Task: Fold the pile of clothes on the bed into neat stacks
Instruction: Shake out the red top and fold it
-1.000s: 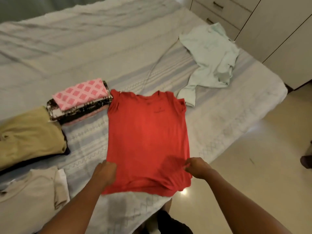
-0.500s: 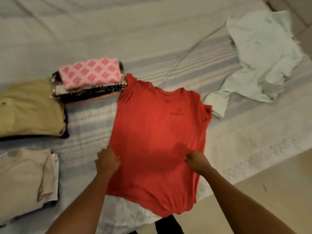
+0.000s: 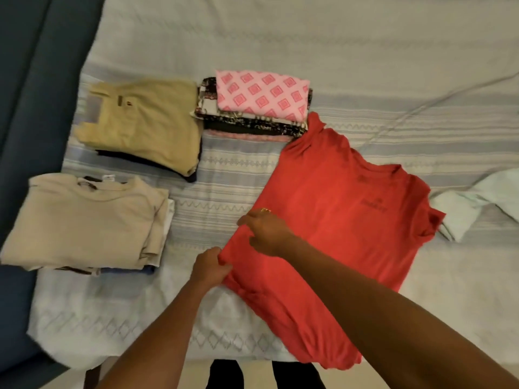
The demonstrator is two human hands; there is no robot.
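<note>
Both forearms reach from the near edge over the bed (image 3: 365, 51), the right crossing above the red T-shirt (image 3: 337, 234). The left hand (image 3: 209, 266) grips the shirt's left side edge, fingers curled round the cloth. The right hand (image 3: 268, 233) pinches the same edge just beyond. The shirt lies flat, one shoulder just beside the pink-topped stack (image 3: 261, 94).

shirt (image 3: 337, 234): red | folded cloth (image 3: 261, 94): pink diamonds | bedspread (image 3: 421, 136): perhaps grey-striped
</note>
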